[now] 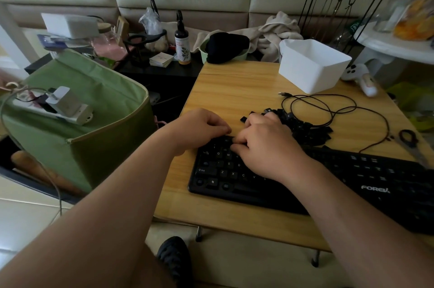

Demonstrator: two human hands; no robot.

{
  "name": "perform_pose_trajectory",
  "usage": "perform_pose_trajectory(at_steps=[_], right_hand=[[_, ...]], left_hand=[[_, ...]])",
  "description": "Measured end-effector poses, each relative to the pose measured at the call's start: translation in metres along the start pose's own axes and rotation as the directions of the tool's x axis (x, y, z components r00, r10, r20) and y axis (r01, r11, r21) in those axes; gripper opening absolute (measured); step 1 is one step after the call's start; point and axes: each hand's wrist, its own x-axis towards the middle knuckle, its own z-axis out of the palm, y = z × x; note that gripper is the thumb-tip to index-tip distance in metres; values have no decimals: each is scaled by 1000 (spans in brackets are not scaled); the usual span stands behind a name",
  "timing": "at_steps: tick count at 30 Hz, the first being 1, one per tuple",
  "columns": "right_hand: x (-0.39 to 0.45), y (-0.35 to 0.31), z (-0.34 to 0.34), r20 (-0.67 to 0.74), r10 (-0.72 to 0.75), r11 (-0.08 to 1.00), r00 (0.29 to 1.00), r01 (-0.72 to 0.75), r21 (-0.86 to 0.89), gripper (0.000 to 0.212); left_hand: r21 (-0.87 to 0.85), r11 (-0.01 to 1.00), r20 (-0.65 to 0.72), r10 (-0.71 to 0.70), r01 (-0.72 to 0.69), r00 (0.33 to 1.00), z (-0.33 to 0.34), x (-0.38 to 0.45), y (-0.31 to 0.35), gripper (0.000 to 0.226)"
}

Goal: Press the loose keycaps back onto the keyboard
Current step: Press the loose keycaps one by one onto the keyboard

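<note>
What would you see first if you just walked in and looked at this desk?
Two hands, the left hand and right hand, meet at the top left corner of a black keyboard on the wooden table. Just behind the right hand lies a heap of loose keycaps. A big green fabric bin stands left of the table.

Dim, soft indoor light; faint shadows under both hands. Wide-angle bending and blur toward frame edges.

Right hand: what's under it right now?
The right hand covers the keyboard's upper-left rows and part of the loose keycap pile. Whether its fingers pinch a keycap is hidden.
</note>
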Motion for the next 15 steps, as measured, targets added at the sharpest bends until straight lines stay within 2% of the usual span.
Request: perform_pose_trajectory(at_steps=[3,4,6,9,12,15], right_hand=[[-7,5,-5,62,3,1000,998,-2,-13,30],[-9,9,-4,34,9,999,999,-10,43,30],[-10,18,-2,-113,62,980,992,-39,197,28],[-9,34,-1,-284,170,946,944,-75,315,23],[-12,47,-4,-323,223,931,920,-103,350,19],[-15,54,-6,-344,219,935,913,-95,342,17]], left_hand=[[-18,1000,-147,-22,19,989,6,9,3,12],[16,1000,-199,-19,23,980,9,13,5,12],[142,990,-256,11,27,967,15,20,10,15],[287,958,-226,77,-9,971,23,33,20,26],[417,909,-179,107,-23,978,33,44,30,33],[475,880,-195,110,-4,975,36,51,33,26]])
